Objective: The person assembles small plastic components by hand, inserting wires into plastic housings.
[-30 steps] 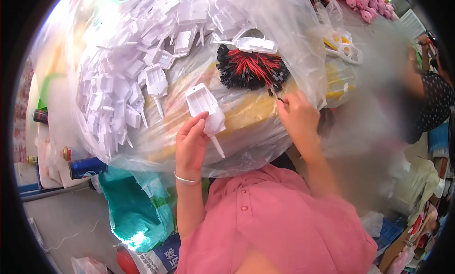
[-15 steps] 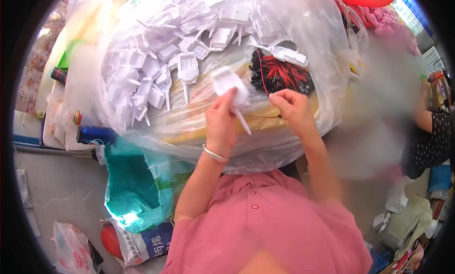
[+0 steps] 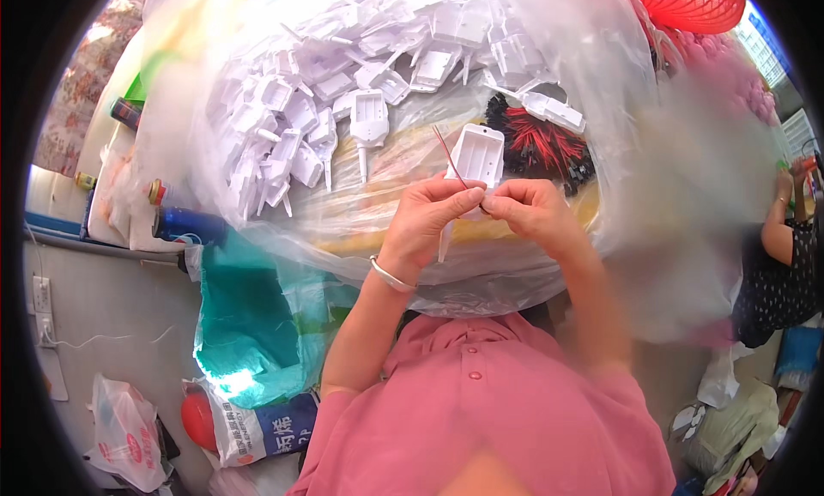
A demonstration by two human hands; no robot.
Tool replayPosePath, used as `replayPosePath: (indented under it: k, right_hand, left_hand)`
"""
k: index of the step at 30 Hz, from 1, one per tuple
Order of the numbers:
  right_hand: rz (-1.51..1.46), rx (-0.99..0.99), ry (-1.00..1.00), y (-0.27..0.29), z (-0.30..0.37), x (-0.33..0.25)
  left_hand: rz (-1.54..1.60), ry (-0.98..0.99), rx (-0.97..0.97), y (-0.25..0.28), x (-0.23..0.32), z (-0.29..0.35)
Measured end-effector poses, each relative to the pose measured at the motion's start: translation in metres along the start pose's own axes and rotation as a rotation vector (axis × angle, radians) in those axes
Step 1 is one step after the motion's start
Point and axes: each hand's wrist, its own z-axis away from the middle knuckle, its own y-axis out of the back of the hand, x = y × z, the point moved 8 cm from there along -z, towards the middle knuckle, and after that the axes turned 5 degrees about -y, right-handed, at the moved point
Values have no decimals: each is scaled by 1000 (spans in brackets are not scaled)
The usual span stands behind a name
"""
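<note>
My left hand (image 3: pixel 422 220) is closed round the neck of a white plastic casing (image 3: pixel 477 151). The casing's hollow tray side faces up, and its thin stem (image 3: pixel 445 242) points down below the fingers. A thin red-and-dark wire (image 3: pixel 448 155) slants up past my left thumb. My right hand (image 3: pixel 536 214) pinches at the wire's lower part, against the casing's neck, its fingertips meeting those of my left hand. The exact pinch point is hidden by the fingers. Just beyond lies a bundle of red and black wires (image 3: pixel 549 144), with one white casing (image 3: pixel 554 111) resting over it.
A large heap of white casings (image 3: pixel 292 110) covers the far left on clear plastic sheeting (image 3: pixel 386 277). A blue can (image 3: pixel 190 226) lies at the left edge, above a teal bag (image 3: pixel 249 324). A red basket (image 3: pixel 691 3) sits far right. Another person's arm (image 3: pixel 778 230) shows at right.
My right hand has come left to meet my left hand at the casing's neck, bringing the wire with it. The casing has turned upright, its tray now facing up. The view has shifted slightly.
</note>
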Motion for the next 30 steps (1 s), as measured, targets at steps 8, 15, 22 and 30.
replayPosePath:
  k: [8,15,22,30]
  right_hand:
    - [27,9,-86,15,12,16]
    - [-18,45,-49,44,14,25]
    - [1077,381,595,36,19,17]
    - [1156,904,657,57,23,-25]
  left_hand:
    - [129,15,113,15,-1,3]
    - [-10,-123,161,40,7,6]
    - [205,-92,200,66,16,10]
    - [125,-80,174,51,12,19]
